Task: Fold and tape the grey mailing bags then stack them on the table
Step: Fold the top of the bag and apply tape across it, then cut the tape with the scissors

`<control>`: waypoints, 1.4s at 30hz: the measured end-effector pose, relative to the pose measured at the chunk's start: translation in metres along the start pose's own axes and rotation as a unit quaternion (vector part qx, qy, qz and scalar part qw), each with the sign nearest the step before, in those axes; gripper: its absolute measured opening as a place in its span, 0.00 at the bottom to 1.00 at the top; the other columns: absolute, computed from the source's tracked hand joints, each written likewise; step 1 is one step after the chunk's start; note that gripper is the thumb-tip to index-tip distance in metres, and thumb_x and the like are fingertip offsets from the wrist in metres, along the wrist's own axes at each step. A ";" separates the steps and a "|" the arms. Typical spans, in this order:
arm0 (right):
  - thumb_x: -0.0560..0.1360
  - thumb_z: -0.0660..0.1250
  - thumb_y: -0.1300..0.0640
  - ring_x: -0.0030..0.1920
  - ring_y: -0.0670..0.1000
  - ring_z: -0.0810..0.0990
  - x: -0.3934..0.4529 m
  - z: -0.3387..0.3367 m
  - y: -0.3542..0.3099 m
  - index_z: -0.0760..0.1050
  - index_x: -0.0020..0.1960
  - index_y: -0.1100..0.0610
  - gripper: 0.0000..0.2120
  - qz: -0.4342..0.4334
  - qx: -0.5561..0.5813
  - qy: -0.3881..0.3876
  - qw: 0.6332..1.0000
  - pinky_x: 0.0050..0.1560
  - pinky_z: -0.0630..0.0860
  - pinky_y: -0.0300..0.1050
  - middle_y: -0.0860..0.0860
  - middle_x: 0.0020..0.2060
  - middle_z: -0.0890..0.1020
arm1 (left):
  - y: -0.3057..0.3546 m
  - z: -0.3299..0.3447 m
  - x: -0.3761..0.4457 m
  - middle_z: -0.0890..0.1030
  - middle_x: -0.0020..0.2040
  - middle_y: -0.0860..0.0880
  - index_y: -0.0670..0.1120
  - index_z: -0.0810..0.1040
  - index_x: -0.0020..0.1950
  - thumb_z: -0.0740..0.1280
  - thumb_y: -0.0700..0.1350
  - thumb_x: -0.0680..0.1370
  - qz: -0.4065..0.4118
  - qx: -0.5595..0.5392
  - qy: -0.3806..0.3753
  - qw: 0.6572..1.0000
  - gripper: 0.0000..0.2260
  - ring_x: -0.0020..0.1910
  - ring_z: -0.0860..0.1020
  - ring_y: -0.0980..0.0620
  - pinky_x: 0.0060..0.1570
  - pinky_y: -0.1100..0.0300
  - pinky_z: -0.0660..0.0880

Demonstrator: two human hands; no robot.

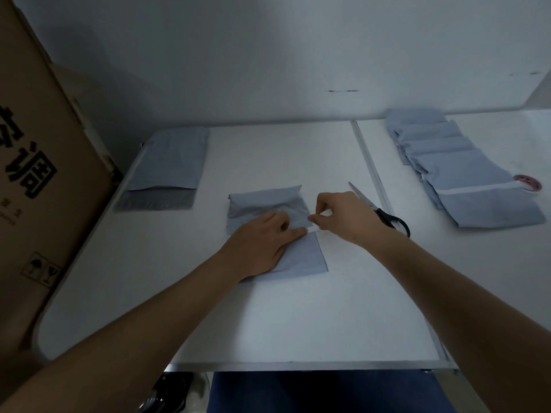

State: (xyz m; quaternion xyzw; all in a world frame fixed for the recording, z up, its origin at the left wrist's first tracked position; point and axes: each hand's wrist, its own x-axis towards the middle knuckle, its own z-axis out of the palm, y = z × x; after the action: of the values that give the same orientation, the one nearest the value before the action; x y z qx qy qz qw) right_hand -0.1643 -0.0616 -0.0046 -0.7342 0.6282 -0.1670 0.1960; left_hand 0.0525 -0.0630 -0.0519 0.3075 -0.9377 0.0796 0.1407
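Here, left hand point(262, 242) presses folded bag point(268, 207); right hand point(343, 217) pinches its edge.

A single head-worn wide-angle camera looks forward and steeply down from above the near edge of the bench point(298, 308). Both forearms reach in from the bottom corners toward the centre, close to the lens. The far wall point(268, 55) fills the upper frame, and a cardboard box point(44, 174) fills the left edge.
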 end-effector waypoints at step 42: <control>0.76 0.67 0.68 0.40 0.53 0.82 -0.039 -0.027 0.051 0.70 0.64 0.60 0.18 0.187 0.484 0.116 0.847 0.36 0.73 0.40 0.59 0.46 0.82 | 0.027 -0.001 0.025 0.69 0.44 0.48 0.56 0.72 0.70 0.50 0.47 0.73 -0.138 -0.035 -0.074 0.987 0.27 0.44 0.70 0.48 0.37 0.54 0.73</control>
State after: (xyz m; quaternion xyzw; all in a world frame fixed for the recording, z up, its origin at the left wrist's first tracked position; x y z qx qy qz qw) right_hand -0.2271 -0.0319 -0.0064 -0.3904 0.6111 -0.4940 0.4798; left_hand 0.0171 -0.0546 -0.0455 0.4339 -0.8964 0.0031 0.0911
